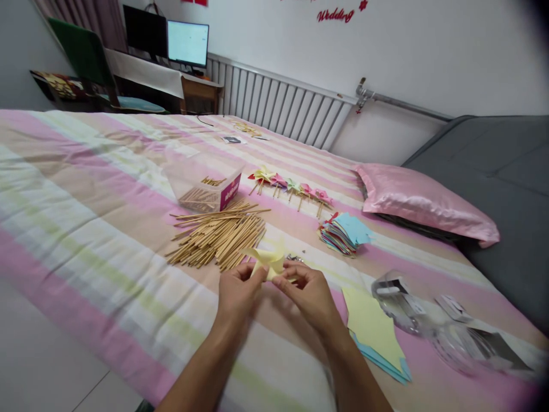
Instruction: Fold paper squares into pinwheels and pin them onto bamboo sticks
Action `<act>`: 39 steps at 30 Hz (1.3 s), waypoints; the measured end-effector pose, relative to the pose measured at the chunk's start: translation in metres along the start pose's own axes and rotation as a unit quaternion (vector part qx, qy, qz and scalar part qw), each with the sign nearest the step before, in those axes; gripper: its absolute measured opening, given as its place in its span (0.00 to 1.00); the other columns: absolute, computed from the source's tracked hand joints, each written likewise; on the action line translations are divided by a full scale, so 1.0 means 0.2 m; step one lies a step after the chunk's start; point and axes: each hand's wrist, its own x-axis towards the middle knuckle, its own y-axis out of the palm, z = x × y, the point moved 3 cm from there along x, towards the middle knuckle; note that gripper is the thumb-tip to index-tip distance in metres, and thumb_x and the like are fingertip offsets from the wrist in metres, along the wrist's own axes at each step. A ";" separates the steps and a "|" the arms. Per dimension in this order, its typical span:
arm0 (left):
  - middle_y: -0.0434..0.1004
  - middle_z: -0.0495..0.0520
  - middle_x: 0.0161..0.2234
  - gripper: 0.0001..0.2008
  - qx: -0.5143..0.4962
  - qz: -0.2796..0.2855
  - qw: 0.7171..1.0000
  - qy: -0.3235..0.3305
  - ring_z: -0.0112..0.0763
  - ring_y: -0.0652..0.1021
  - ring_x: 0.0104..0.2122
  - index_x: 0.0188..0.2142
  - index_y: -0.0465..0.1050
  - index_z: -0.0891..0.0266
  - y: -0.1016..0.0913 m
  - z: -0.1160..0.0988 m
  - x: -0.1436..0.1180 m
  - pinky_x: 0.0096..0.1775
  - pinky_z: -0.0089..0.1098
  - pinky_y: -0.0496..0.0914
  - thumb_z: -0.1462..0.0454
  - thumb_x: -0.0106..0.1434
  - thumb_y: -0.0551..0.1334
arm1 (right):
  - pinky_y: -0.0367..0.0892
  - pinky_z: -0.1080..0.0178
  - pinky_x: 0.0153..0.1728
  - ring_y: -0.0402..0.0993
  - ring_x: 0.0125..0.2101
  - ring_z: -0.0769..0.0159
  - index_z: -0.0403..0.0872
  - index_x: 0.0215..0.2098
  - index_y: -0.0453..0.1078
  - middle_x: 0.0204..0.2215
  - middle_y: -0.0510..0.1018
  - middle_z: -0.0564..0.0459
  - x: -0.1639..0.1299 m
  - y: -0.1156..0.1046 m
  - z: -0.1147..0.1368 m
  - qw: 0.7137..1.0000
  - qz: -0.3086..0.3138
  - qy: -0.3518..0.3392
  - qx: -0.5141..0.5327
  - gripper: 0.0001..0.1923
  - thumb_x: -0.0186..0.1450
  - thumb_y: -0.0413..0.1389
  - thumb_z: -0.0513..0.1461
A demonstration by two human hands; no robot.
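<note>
Nearest to us, our two forearms reach out over the striped bedsheet [86, 229]. Our left hand [238, 293] and right hand [309, 293] meet just past them, fingertips pinched from either side on a yellow paper pinwheel [269, 258] held just above the sheet. To the right of our right hand lie flat sheets of yellow and blue paper [374, 332], and further right some clear plastic bags [433, 326], whose contents we cannot quite make out. Just beyond the pinwheel spreads a loose pile of wooden sticks [218, 234], with something small and metallic beside it, perhaps pins. Behind the sticks sits a clear plastic box [208, 186] with a pink label and more sticks inside. Right of it lies a row of finished pinwheels [291, 186] on sticks, and nearer right a stack of coloured cut papers [345, 232]. A pink pillow [422, 203] lies at the far right. Far off stand a radiator [278, 106] and a lit monitor [187, 43].
</note>
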 end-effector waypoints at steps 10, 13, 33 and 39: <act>0.66 0.45 0.17 0.09 0.096 -0.054 0.994 0.001 0.22 0.63 0.20 0.20 0.73 0.67 -0.03 -0.02 0.00 0.24 0.25 0.57 0.61 0.48 0.64 | 0.61 0.50 0.54 0.68 0.52 0.56 0.40 0.56 0.64 0.55 0.69 0.39 0.20 -0.31 -0.32 0.955 -0.138 -0.056 -0.257 0.24 0.62 0.45 0.34; 0.68 0.47 0.18 0.09 0.099 -0.046 0.994 -0.002 0.22 0.64 0.21 0.21 0.74 0.67 -0.02 -0.01 0.01 0.25 0.25 0.58 0.61 0.48 0.63 | 0.54 0.54 0.59 0.55 0.61 0.59 0.41 0.60 0.60 0.62 0.59 0.43 0.23 -0.24 -0.38 0.944 -0.088 -0.081 -0.308 0.28 0.61 0.44 0.30; 0.73 0.52 0.21 0.14 0.021 0.016 0.998 -0.061 0.24 0.66 0.20 0.25 0.76 0.69 0.01 0.03 -0.01 0.24 0.26 0.58 0.58 0.46 0.68 | 0.61 0.64 0.36 0.72 0.34 0.62 0.46 0.33 0.74 0.32 0.78 0.48 0.22 -0.30 -0.41 0.890 -0.129 -0.013 -0.438 0.12 0.59 0.49 0.31; 0.70 0.48 0.17 0.11 0.065 0.009 0.998 0.010 0.24 0.66 0.19 0.23 0.77 0.67 0.01 -0.01 -0.01 0.23 0.26 0.58 0.59 0.49 0.67 | 0.57 0.64 0.31 0.70 0.30 0.62 0.45 0.33 0.71 0.29 0.76 0.48 0.22 -0.30 -0.40 0.888 -0.134 0.008 -0.440 0.11 0.60 0.47 0.32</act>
